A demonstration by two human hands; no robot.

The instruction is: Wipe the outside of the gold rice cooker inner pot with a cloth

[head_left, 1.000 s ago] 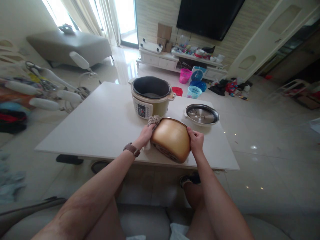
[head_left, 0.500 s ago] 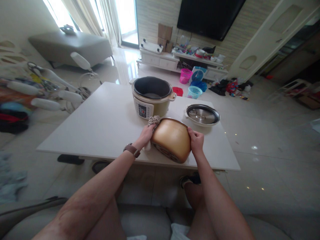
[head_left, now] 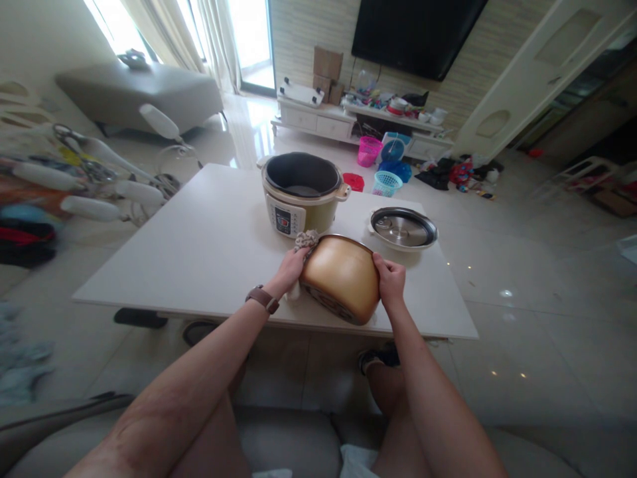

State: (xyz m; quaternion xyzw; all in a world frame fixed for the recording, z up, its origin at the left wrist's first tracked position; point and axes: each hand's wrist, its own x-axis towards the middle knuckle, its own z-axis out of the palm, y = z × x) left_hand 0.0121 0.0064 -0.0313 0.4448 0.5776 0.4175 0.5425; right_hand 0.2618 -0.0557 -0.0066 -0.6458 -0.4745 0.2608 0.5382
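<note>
A gold-coloured inner pot is tilted above the near edge of the white table, its base turned toward me. My left hand is closed on a patterned cloth against the pot's left side. With the thumb near the rim, my right hand grips the pot's right side. Just beyond stands the open pressure cooker body, dark inside, its control panel facing me. To the right lies the cooker lid, metal underside up.
Past the table, a pink basket and a light-blue basket stand on the floor. An exercise machine with white padded bars is at the left. A cluttered TV cabinet lines the far wall.
</note>
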